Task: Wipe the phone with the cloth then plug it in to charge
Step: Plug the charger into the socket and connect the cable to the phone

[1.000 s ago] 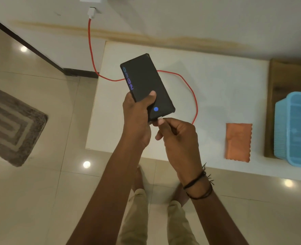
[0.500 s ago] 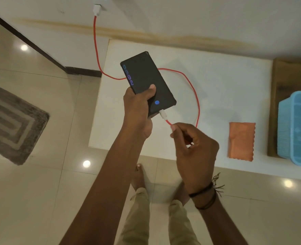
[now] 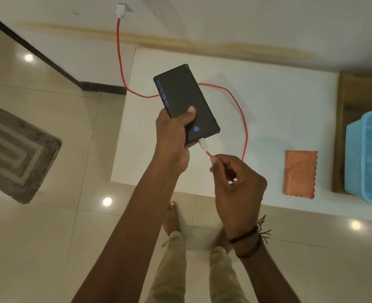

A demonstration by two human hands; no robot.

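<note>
My left hand (image 3: 172,138) grips a black phone (image 3: 183,99) above the white table (image 3: 268,99), screen lit with blue digits and a fingerprint icon. A white plug (image 3: 203,144) of the red cable (image 3: 239,108) sits in the phone's bottom port. My right hand (image 3: 238,184) pinches the red cable just below that plug. The cable loops over the table and up to a white charger (image 3: 120,10) on the wall. An orange cloth (image 3: 300,173) lies flat on the table, to the right of my hands.
A light blue plastic basket (image 3: 368,158) rests on a wooden surface (image 3: 353,92) at the right edge. A grey patterned mat (image 3: 12,147) lies on the glossy tiled floor at left. My bare feet and beige trousers are below, near the table's front edge.
My right hand slid back from the plug at the phone's port and now holds the cable a little lower. The plug stays in the phone. The left hand keeps the phone steady.
</note>
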